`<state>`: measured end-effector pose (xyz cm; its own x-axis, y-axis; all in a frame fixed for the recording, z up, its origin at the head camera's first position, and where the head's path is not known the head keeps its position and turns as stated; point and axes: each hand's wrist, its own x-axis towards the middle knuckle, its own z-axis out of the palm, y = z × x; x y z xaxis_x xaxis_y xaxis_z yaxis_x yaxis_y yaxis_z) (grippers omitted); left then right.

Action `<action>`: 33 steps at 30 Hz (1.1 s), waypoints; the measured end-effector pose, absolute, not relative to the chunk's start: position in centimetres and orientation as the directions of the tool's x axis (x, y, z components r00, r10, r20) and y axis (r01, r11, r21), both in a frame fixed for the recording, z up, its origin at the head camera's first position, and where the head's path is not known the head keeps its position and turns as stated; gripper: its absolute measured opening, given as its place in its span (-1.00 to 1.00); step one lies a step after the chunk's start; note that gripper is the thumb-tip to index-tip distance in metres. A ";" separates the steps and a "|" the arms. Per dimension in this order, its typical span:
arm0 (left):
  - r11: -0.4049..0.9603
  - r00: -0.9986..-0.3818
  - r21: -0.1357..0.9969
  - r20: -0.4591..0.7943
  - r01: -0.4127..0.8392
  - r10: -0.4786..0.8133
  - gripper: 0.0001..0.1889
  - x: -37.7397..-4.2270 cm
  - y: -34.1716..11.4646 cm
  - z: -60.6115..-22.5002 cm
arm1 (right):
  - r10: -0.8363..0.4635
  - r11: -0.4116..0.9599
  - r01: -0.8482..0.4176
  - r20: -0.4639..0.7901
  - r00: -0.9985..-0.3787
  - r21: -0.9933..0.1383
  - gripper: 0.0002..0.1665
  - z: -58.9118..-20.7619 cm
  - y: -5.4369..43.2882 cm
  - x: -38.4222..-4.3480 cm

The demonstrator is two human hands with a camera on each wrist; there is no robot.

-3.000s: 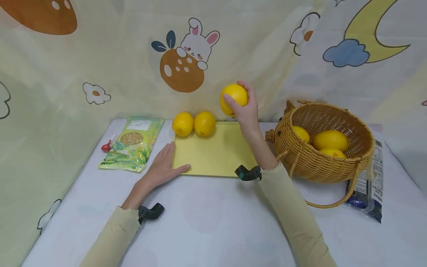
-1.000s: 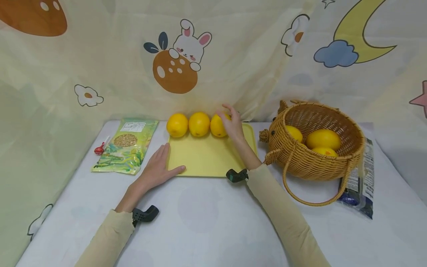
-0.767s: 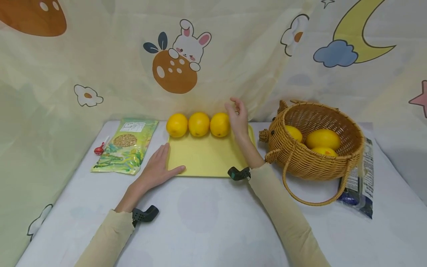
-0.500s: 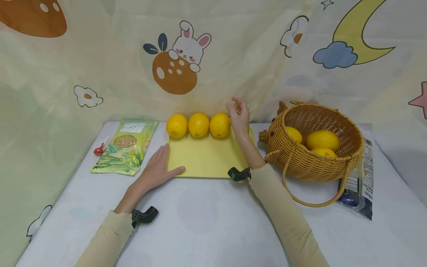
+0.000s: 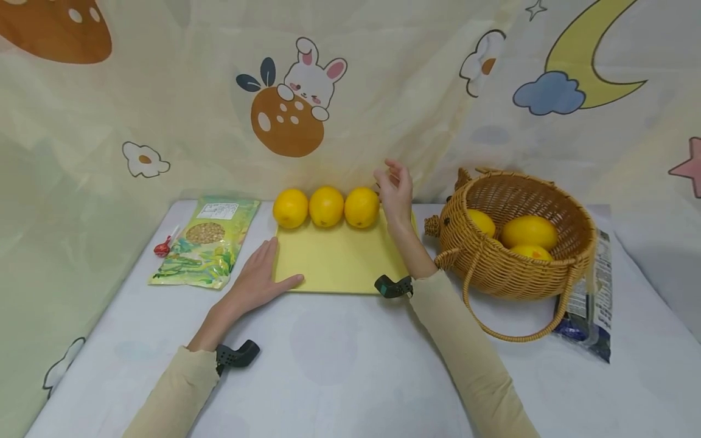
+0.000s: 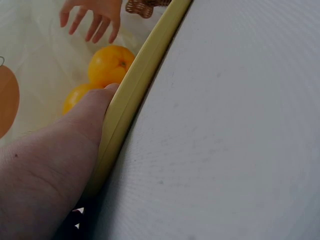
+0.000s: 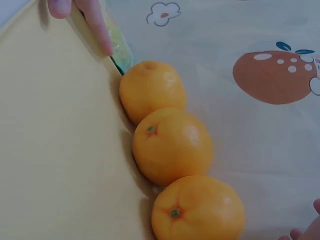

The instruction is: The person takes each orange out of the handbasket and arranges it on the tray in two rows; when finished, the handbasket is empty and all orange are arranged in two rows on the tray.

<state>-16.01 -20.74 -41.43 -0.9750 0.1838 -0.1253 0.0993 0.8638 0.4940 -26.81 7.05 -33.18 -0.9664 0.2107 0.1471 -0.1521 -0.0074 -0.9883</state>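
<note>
While the left hand (image 5: 257, 280) rests on the near-left corner of the yellow tray (image 5: 328, 261), its fingers (image 5: 266, 250) straight and thumb spread along the front rim, the right hand (image 5: 397, 193) hovers by the far right side — fingers loosely bent and parted, holding nothing, apart from the nearest orange. Three oranges (image 5: 327, 207) sit in a close row along the tray's far edge. To the right on the white-covered desk (image 5: 328, 371) stands a pig-shaped wicker basket (image 5: 517, 277) with yellow fruits (image 5: 529, 232) inside; leftward lie a green food pouch (image 5: 204, 252) and a red lollipop (image 5: 162, 247).
</note>
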 end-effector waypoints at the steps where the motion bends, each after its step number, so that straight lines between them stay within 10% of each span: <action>1: 0.864 -0.975 0.493 -0.126 0.099 0.183 0.23 -16.0 -20.8 -41.4 | 0.207 -0.003 -0.165 0.161 -0.965 -0.986 -0.49 -33.0 7.0 -26.7; 21: 0.845 -0.974 0.522 -0.110 0.114 0.199 0.22 -15.8 -20.3 -41.7 | -0.054 -0.177 -0.436 0.451 -0.891 -0.882 -0.69 -24.4 6.6 -21.0; 29: 0.853 -0.973 0.509 -0.118 0.114 0.200 0.23 -16.1 -20.4 -41.8 | -0.208 -0.212 -0.633 0.667 -0.715 -0.745 -0.77 -17.4 12.0 -19.8; 33: 0.858 -0.974 0.502 -0.123 0.106 0.192 0.24 -16.1 -20.9 -41.8 | -0.332 -0.186 -0.578 0.604 -0.724 -0.795 -0.80 -16.9 16.5 -22.4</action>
<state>-16.09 -20.87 -41.78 -0.9736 0.1919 -0.1234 0.1056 0.8583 0.5022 -22.37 16.52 -16.90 -0.7243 -0.3324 0.6041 -0.5776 -0.1859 -0.7949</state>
